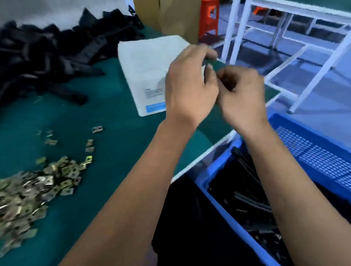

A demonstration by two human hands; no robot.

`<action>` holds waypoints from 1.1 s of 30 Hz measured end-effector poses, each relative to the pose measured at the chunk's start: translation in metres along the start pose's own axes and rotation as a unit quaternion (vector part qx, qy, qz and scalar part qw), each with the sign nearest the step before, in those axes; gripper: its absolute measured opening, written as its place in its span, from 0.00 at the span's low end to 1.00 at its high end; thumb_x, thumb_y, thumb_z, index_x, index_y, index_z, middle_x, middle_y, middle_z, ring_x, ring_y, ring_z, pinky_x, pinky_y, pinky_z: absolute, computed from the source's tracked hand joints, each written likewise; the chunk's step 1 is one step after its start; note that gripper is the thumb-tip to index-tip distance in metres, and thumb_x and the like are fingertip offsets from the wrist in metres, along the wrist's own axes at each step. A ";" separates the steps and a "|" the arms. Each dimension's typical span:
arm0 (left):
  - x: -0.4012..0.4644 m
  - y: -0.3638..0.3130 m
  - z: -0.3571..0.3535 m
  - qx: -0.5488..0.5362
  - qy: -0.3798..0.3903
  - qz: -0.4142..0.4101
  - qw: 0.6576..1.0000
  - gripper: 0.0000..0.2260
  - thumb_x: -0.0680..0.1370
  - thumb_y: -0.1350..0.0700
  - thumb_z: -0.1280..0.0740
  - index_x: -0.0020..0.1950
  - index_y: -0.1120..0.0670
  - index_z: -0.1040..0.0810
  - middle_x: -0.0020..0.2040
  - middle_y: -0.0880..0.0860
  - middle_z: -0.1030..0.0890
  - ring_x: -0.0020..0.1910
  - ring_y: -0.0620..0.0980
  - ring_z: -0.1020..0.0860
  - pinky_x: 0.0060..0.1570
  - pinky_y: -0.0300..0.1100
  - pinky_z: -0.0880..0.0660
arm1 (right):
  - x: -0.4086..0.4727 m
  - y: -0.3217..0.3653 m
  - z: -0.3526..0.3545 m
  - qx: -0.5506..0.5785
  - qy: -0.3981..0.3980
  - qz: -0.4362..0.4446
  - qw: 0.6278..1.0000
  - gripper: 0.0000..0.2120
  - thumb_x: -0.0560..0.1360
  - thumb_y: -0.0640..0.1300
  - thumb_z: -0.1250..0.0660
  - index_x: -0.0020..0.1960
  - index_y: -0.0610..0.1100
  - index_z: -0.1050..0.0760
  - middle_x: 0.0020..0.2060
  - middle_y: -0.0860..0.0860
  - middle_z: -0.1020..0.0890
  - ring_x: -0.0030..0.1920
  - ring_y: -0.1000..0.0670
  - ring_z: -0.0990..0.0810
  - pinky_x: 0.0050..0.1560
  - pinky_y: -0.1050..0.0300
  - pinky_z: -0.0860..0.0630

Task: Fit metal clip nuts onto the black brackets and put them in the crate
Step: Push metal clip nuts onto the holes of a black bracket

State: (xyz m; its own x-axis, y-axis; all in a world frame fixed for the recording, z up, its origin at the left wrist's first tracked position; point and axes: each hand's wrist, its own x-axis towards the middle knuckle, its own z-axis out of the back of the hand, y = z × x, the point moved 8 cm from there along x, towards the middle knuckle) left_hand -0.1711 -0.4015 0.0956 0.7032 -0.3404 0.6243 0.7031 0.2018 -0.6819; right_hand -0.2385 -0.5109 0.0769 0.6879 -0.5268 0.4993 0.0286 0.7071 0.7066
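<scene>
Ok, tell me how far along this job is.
Done: black parts already lie in the blue crate. In hand: both hands, left and right, meet in front, their contents hidden. Left: a big bracket pile and the heap of clip nuts.

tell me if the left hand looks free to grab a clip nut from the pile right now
Probably not yet: the left hand is curled against the right hand, seemingly busy. The clip nut pile lies uncovered on the green mat.

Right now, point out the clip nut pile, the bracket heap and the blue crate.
clip nut pile (27, 193): head view, middle of the heap.
bracket heap (44, 58): head view, centre of the pile.
blue crate (225, 209): head view, near rim.
</scene>
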 end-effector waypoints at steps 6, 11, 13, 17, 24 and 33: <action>-0.020 0.110 0.182 0.135 -0.164 0.203 0.956 0.10 0.75 0.60 0.37 0.47 0.53 0.15 0.45 0.48 0.15 0.49 0.50 0.18 0.54 0.47 0.24 | -0.016 0.134 -0.164 0.075 0.162 0.130 0.975 0.14 0.72 0.37 0.36 0.30 0.46 0.33 0.24 0.52 0.32 0.32 0.49 0.35 0.35 0.51 0.40; -0.067 0.176 0.296 0.177 -0.211 0.309 0.910 0.09 0.74 0.56 0.35 0.45 0.49 0.15 0.41 0.47 0.16 0.43 0.53 0.19 0.46 0.47 0.21 | -0.036 0.162 -0.296 -0.156 0.310 0.183 0.920 0.16 0.79 0.50 0.31 0.66 0.49 0.24 0.62 0.43 0.24 0.66 0.39 0.31 0.62 0.48 0.31; -0.083 0.193 0.329 0.171 -0.233 0.324 0.901 0.08 0.75 0.55 0.34 0.42 0.46 0.17 0.39 0.43 0.18 0.38 0.47 0.22 0.41 0.43 0.24 | -0.039 0.158 -0.325 -0.182 0.347 0.155 0.907 0.25 0.81 0.53 0.33 0.76 0.54 0.33 0.70 0.42 0.34 0.73 0.37 0.41 0.68 0.42 0.33; -0.100 0.215 0.365 0.164 -0.237 0.328 0.900 0.06 0.76 0.54 0.31 0.41 0.44 0.18 0.40 0.41 0.18 0.41 0.42 0.20 0.46 0.41 0.22 | -0.032 0.165 -0.341 -0.134 0.300 0.165 0.930 0.14 0.79 0.45 0.28 0.64 0.48 0.21 0.62 0.42 0.26 0.65 0.39 0.30 0.62 0.48 0.27; -0.108 0.230 0.385 0.104 -0.235 0.312 0.915 0.04 0.77 0.53 0.30 0.44 0.46 0.17 0.42 0.47 0.15 0.41 0.48 0.15 0.37 0.45 0.21 | -0.027 0.155 -0.320 0.019 0.254 0.089 0.963 0.10 0.71 0.39 0.27 0.50 0.45 0.25 0.43 0.50 0.20 0.43 0.48 0.21 0.43 0.56 0.25; -0.107 0.237 0.358 -0.051 -0.194 0.333 0.921 0.08 0.83 0.53 0.33 0.53 0.57 0.18 0.50 0.58 0.15 0.41 0.51 0.15 0.39 0.44 0.20 | -0.045 0.193 -0.278 0.229 0.084 0.140 0.960 0.06 0.74 0.33 0.30 0.42 0.42 0.23 0.36 0.56 0.20 0.37 0.52 0.18 0.37 0.51 0.18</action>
State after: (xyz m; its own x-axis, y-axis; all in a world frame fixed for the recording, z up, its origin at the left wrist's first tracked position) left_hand -0.0419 0.0120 0.0036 0.9739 0.1859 0.1301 0.1020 0.1534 -0.9829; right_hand -0.0621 -0.2198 0.0510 0.7301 -0.2355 0.6415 -0.4696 0.5091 0.7213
